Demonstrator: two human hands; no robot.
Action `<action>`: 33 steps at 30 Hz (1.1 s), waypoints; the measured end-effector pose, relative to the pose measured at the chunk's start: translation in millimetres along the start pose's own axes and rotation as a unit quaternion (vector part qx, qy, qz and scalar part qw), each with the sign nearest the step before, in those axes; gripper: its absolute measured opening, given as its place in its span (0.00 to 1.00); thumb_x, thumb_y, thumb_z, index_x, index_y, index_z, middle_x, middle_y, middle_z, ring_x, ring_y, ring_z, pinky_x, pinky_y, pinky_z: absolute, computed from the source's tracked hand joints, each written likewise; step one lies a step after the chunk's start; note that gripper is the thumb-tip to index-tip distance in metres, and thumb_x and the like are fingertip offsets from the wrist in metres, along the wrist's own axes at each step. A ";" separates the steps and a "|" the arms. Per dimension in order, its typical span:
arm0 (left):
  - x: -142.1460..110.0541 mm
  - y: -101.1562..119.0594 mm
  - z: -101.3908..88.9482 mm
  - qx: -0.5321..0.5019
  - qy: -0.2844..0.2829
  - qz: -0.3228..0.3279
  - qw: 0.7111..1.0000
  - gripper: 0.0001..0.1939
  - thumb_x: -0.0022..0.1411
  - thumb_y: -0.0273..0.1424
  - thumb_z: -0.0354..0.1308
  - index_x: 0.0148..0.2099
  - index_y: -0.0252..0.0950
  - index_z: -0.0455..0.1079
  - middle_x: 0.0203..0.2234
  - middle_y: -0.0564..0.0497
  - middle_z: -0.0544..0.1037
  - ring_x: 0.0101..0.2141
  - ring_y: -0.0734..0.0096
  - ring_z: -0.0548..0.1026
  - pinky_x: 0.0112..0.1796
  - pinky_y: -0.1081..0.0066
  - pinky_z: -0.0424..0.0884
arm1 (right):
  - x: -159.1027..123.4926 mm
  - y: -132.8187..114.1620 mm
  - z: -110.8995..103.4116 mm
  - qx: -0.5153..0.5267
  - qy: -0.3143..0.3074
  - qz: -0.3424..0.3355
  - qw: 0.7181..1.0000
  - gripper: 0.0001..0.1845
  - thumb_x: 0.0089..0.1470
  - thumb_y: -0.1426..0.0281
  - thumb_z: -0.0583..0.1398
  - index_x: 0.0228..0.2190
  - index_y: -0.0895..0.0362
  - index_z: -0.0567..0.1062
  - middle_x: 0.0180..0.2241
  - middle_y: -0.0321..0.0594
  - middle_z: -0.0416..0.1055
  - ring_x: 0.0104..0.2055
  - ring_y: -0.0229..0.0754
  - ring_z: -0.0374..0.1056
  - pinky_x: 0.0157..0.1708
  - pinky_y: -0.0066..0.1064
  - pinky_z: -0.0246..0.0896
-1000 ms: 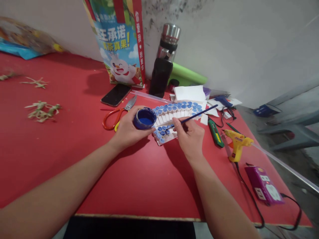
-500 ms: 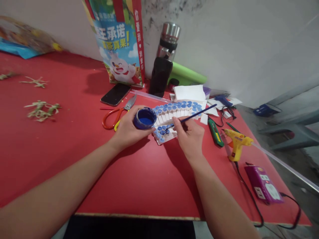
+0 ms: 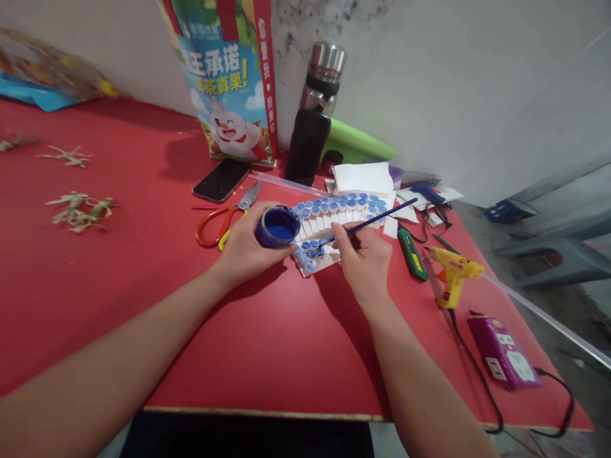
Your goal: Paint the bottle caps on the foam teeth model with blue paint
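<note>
My left hand (image 3: pixel 245 248) is closed round a small jar of blue paint (image 3: pixel 277 228), its open mouth tilted toward me. In my right hand (image 3: pixel 365 261) a thin blue paintbrush (image 3: pixel 382 217) is pinched, handle pointing up to the right. The brush tip touches the lower cluster of small round pieces on a white craft model (image 3: pixel 324 222). Blue paint covers the round tops along the model's upper arc and several in the lower cluster; others by the brush are white. Both hands partly hide the model. Scissors (image 3: pixel 214 226) with red and yellow handles lie behind my left hand.
A yellow glue gun (image 3: pixel 453 270), green utility knife (image 3: pixel 413 254) and purple power box (image 3: pixel 506 353) with cords lie to the right. Behind stand a printed bag (image 3: pixel 233 95), steel bottle (image 3: pixel 327 63) and phone (image 3: pixel 222 180). Woven straw pieces (image 3: pixel 81 211) lie left on the red table (image 3: pixel 258 356).
Almost nothing differs. Both hands keep their places, with the jar and the brush held as before and the brush tip still at the lower cluster.
</note>
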State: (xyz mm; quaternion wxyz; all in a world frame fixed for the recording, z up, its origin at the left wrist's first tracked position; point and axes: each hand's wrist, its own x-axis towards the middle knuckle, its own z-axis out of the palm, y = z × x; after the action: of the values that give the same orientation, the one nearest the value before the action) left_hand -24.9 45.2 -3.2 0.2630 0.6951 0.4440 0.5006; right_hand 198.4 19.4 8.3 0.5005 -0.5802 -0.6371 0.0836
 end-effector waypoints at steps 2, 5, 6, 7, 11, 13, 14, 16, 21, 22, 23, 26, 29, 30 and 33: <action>0.0 0.0 0.0 0.000 0.000 0.002 1.000 0.28 0.52 0.36 0.75 0.53 0.37 0.73 0.49 0.45 0.83 0.50 0.54 0.82 0.53 0.58 0.79 | 0.5 -1.1 -1.5 -0.001 0.002 0.001 1.000 0.18 0.66 0.54 0.64 0.30 0.54 0.81 0.23 0.35 0.78 0.25 0.39 0.72 0.29 0.31 0.63; 0.0 -0.4 0.3 -0.004 -0.004 0.008 1.000 0.27 0.52 0.35 0.75 0.53 0.37 0.73 0.49 0.45 0.83 0.50 0.54 0.82 0.53 0.58 0.79 | 1.7 -2.5 -5.5 0.014 0.012 0.001 1.000 0.18 0.66 0.56 0.65 0.29 0.55 0.80 0.22 0.34 0.77 0.23 0.37 0.70 0.28 0.30 0.63; -0.1 -0.8 0.5 -0.005 -0.004 0.010 1.000 0.28 0.52 0.35 0.76 0.53 0.37 0.73 0.49 0.45 0.83 0.49 0.54 0.82 0.52 0.59 0.79 | 2.2 -2.8 -7.0 0.020 0.017 0.002 1.000 0.18 0.66 0.56 0.65 0.28 0.55 0.80 0.22 0.34 0.77 0.22 0.37 0.70 0.27 0.30 0.62; -0.2 -1.3 0.7 -0.005 -0.004 0.013 1.000 0.28 0.52 0.35 0.76 0.53 0.37 0.73 0.49 0.45 0.83 0.49 0.54 0.82 0.52 0.59 0.79 | 2.7 -3.0 -8.4 0.025 0.020 0.003 0.999 0.18 0.66 0.56 0.65 0.28 0.55 0.79 0.21 0.34 0.77 0.22 0.37 0.69 0.27 0.30 0.62; -1.1 -3.8 0.5 -0.001 -0.001 0.021 1.000 0.28 0.53 0.35 0.76 0.54 0.36 0.74 0.49 0.45 0.83 0.49 0.55 0.82 0.52 0.59 0.79 | 3.7 -3.2 -10.9 0.023 0.015 0.010 1.000 0.22 0.66 0.55 0.64 0.25 0.55 0.77 0.21 0.34 0.77 0.22 0.37 0.70 0.26 0.30 0.62; -1.3 -4.9 0.0 0.002 0.001 0.023 1.000 0.27 0.53 0.36 0.76 0.54 0.37 0.74 0.49 0.45 0.83 0.49 0.55 0.82 0.52 0.59 0.79 | 3.3 -3.2 -10.0 0.023 0.008 0.004 1.000 0.22 0.67 0.55 0.64 0.25 0.55 0.78 0.21 0.34 0.77 0.22 0.37 0.70 0.27 0.29 0.62; -1.3 -5.2 -0.2 0.003 0.002 0.023 1.000 0.27 0.53 0.35 0.76 0.53 0.37 0.73 0.49 0.45 0.83 0.49 0.55 0.82 0.52 0.59 0.79 | 2.8 -3.1 -9.3 0.022 0.006 0.001 1.000 0.21 0.67 0.56 0.65 0.26 0.55 0.78 0.21 0.34 0.77 0.22 0.37 0.71 0.27 0.29 0.62; -1.1 -5.3 -0.2 0.005 0.001 0.025 1.000 0.27 0.53 0.35 0.76 0.53 0.36 0.73 0.49 0.45 0.83 0.49 0.55 0.82 0.52 0.59 0.79 | 1.6 -2.5 -7.7 0.019 0.004 -0.004 1.000 0.19 0.66 0.56 0.65 0.28 0.55 0.79 0.21 0.34 0.78 0.23 0.37 0.72 0.28 0.29 0.62; -0.3 -4.1 0.8 0.004 -0.002 0.025 1.000 0.28 0.52 0.34 0.76 0.54 0.36 0.74 0.49 0.44 0.83 0.50 0.54 0.82 0.53 0.58 0.78 | -0.3 0.7 -4.9 -0.003 -0.005 -0.008 1.000 0.21 0.67 0.53 0.64 0.29 0.55 0.79 0.21 0.35 0.77 0.22 0.37 0.71 0.27 0.30 0.60; -0.3 -3.9 1.0 0.003 -0.002 0.026 1.000 0.28 0.52 0.34 0.76 0.54 0.36 0.74 0.49 0.44 0.83 0.50 0.54 0.82 0.53 0.59 0.78 | -0.4 1.1 -4.7 -0.005 -0.010 -0.010 1.000 0.21 0.67 0.53 0.64 0.29 0.55 0.79 0.21 0.35 0.77 0.22 0.37 0.71 0.27 0.30 0.60; -0.3 -3.8 1.1 0.002 -0.002 0.029 1.000 0.27 0.53 0.34 0.76 0.53 0.36 0.74 0.49 0.45 0.83 0.49 0.55 0.82 0.52 0.59 0.79 | -0.4 1.3 -4.7 -0.007 -0.014 -0.013 1.000 0.21 0.68 0.53 0.63 0.29 0.55 0.79 0.21 0.35 0.77 0.22 0.37 0.71 0.27 0.30 0.60; -0.6 -4.2 1.3 0.004 -0.001 0.034 0.999 0.26 0.53 0.33 0.75 0.53 0.36 0.74 0.49 0.45 0.83 0.49 0.56 0.83 0.52 0.60 0.79 | -0.5 0.6 -5.6 -0.010 -0.007 -0.029 1.000 0.21 0.68 0.54 0.63 0.29 0.55 0.79 0.22 0.36 0.78 0.23 0.37 0.72 0.27 0.30 0.60; -0.9 -5.0 1.1 0.004 -0.003 0.029 1.000 0.27 0.53 0.34 0.76 0.54 0.36 0.73 0.49 0.45 0.83 0.50 0.55 0.82 0.53 0.59 0.78 | -0.8 -0.7 -6.5 -0.015 0.013 -0.045 0.999 0.21 0.68 0.54 0.64 0.29 0.55 0.79 0.21 0.36 0.77 0.22 0.37 0.71 0.26 0.30 0.60; -1.0 -5.1 1.0 0.002 -0.004 0.026 1.000 0.27 0.53 0.34 0.76 0.54 0.36 0.73 0.50 0.45 0.83 0.50 0.55 0.82 0.53 0.59 0.78 | -0.8 -1.0 -6.5 -0.019 0.015 -0.049 0.999 0.22 0.68 0.54 0.63 0.28 0.55 0.78 0.21 0.36 0.77 0.22 0.37 0.71 0.26 0.30 0.60; -0.9 -4.9 0.6 -0.002 -0.007 0.023 1.000 0.27 0.53 0.35 0.76 0.54 0.36 0.73 0.50 0.44 0.83 0.50 0.54 0.82 0.53 0.58 0.78 | -0.5 -0.8 -6.2 -0.027 0.002 -0.059 0.998 0.22 0.69 0.53 0.62 0.29 0.55 0.79 0.22 0.36 0.77 0.23 0.37 0.72 0.27 0.30 0.61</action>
State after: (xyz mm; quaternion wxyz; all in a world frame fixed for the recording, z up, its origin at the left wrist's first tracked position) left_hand -26.2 46.7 -7.8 0.2559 0.7079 0.4249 0.5029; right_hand 202.4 15.9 11.5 0.4906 -0.5545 -0.6713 0.0353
